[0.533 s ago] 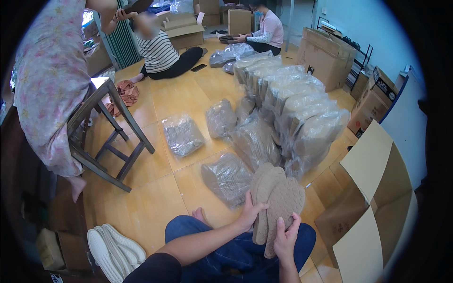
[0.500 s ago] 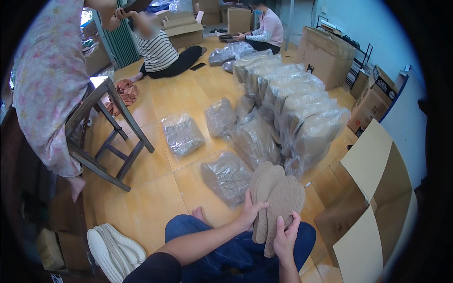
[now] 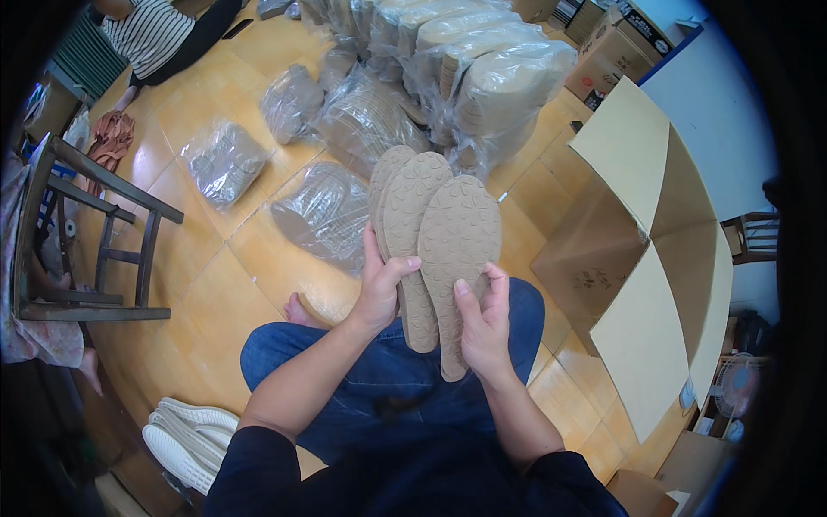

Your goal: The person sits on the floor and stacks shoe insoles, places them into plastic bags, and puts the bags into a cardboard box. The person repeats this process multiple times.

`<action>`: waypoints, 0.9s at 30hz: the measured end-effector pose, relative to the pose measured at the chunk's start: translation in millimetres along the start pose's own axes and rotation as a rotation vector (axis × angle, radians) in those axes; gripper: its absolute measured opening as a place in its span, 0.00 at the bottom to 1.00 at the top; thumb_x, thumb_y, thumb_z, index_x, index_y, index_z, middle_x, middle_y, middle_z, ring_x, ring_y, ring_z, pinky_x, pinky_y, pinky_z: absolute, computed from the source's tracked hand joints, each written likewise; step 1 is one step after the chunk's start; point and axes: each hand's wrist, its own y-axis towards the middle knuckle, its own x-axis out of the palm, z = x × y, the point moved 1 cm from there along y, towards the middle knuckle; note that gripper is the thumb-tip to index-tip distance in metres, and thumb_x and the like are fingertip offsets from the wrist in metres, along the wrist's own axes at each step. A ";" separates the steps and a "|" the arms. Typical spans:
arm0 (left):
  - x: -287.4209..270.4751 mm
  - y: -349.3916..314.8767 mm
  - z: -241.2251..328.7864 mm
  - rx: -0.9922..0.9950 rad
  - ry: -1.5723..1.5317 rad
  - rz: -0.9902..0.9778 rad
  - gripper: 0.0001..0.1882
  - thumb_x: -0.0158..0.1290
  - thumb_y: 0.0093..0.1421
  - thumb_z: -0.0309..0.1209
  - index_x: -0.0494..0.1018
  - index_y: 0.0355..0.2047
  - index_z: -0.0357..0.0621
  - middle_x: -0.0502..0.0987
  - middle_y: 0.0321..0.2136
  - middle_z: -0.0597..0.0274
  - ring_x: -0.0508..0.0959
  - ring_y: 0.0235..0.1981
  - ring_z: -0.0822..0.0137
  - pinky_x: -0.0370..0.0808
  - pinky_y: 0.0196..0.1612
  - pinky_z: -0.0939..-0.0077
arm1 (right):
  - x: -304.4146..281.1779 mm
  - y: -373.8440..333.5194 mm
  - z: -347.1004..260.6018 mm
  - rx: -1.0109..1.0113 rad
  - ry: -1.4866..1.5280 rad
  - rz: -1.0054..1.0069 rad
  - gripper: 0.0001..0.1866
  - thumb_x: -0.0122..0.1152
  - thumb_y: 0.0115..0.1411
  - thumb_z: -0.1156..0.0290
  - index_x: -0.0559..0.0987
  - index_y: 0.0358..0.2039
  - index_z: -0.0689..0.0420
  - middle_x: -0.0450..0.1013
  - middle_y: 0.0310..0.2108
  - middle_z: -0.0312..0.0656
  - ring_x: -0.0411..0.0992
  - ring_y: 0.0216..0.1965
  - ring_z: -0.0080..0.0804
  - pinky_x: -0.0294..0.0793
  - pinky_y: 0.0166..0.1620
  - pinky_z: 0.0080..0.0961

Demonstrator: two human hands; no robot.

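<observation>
A few flat brown shoe soles [image 3: 462,228] with a raised pattern are fanned out above my lap, narrow ends toward me. My left hand [image 3: 383,286] grips the soles on the left side of the fan, thumb on top. The front, rightmost sole is pinched between the thumb and fingers of my right hand [image 3: 484,332]. Just beyond the fan lies a clear plastic bag of brown soles [image 3: 326,214]. Parts of the rear soles are hidden behind the front ones.
Bagged soles [image 3: 508,90] stand in a row at the back. An open cardboard box [image 3: 594,250] is at my right. White soles [image 3: 191,439] lie at lower left, below a wooden stool [image 3: 103,258]. A person in a striped top [image 3: 151,34] sits at far left.
My view has tipped downward and turned right. The soles are spread wider apart, with the front one shifted right and its patterned face turned toward me. Both hands keep hold.
</observation>
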 end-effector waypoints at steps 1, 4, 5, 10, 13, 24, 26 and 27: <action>0.2 -0.3 1.3 0.006 -0.004 -0.005 0.43 0.51 0.51 0.22 0.42 0.64 0.43 0.60 0.56 0.49 0.65 0.58 0.58 0.65 0.60 0.63 | 1.2 0.6 -0.4 0.005 -0.015 0.004 0.20 0.52 0.67 0.74 0.57 0.56 0.60 0.63 0.54 0.45 0.63 0.56 0.27 0.63 0.59 0.27; -0.1 0.3 3.2 0.019 -0.007 0.000 0.44 0.51 0.50 0.21 0.41 0.64 0.43 0.60 0.57 0.49 0.65 0.59 0.58 0.64 0.61 0.63 | 2.6 2.5 0.1 0.001 -0.024 0.001 0.20 0.51 0.67 0.74 0.57 0.56 0.60 0.63 0.54 0.46 0.62 0.56 0.27 0.62 0.59 0.27; -0.5 0.7 3.2 0.019 -0.008 0.000 0.44 0.51 0.50 0.21 0.41 0.64 0.43 0.60 0.57 0.49 0.65 0.59 0.58 0.64 0.61 0.63 | 2.4 2.9 0.9 -0.005 -0.027 0.002 0.20 0.51 0.67 0.74 0.57 0.55 0.60 0.63 0.54 0.46 0.62 0.56 0.27 0.62 0.60 0.27; -1.7 0.4 2.8 0.032 -0.005 0.017 0.43 0.51 0.50 0.21 0.41 0.64 0.43 0.60 0.57 0.49 0.65 0.58 0.59 0.63 0.61 0.64 | 0.4 2.0 5.3 -0.051 -0.093 0.008 0.20 0.52 0.66 0.74 0.58 0.55 0.62 0.63 0.53 0.45 0.62 0.55 0.27 0.60 0.59 0.26; -0.8 -0.3 3.6 0.042 0.016 0.019 0.43 0.51 0.50 0.22 0.42 0.64 0.42 0.61 0.56 0.49 0.66 0.57 0.59 0.64 0.61 0.64 | -0.4 -0.1 5.5 -0.112 -0.202 0.017 0.20 0.54 0.66 0.74 0.60 0.54 0.63 0.63 0.52 0.45 0.62 0.55 0.27 0.60 0.59 0.26; 3.4 -1.6 6.5 0.035 0.025 0.059 0.39 0.50 0.52 0.23 0.45 0.62 0.42 0.62 0.55 0.49 0.67 0.56 0.60 0.65 0.59 0.64 | -0.3 -4.4 3.8 -0.221 -0.429 -0.003 0.21 0.55 0.65 0.73 0.61 0.54 0.65 0.69 0.49 0.49 0.67 0.51 0.30 0.66 0.55 0.27; 3.3 -1.6 7.3 0.034 0.028 0.075 0.38 0.51 0.54 0.24 0.45 0.62 0.42 0.62 0.55 0.50 0.67 0.56 0.60 0.66 0.59 0.64 | -0.6 -4.4 3.4 -0.200 -0.460 -0.034 0.21 0.54 0.65 0.73 0.60 0.54 0.65 0.68 0.50 0.50 0.67 0.52 0.30 0.66 0.55 0.27; 3.3 -1.6 7.6 0.034 0.026 0.085 0.37 0.51 0.55 0.25 0.46 0.62 0.42 0.62 0.55 0.50 0.67 0.56 0.61 0.66 0.59 0.64 | -0.4 -3.7 3.1 -0.208 -0.460 -0.056 0.21 0.54 0.65 0.73 0.60 0.54 0.65 0.68 0.50 0.50 0.67 0.52 0.31 0.66 0.55 0.27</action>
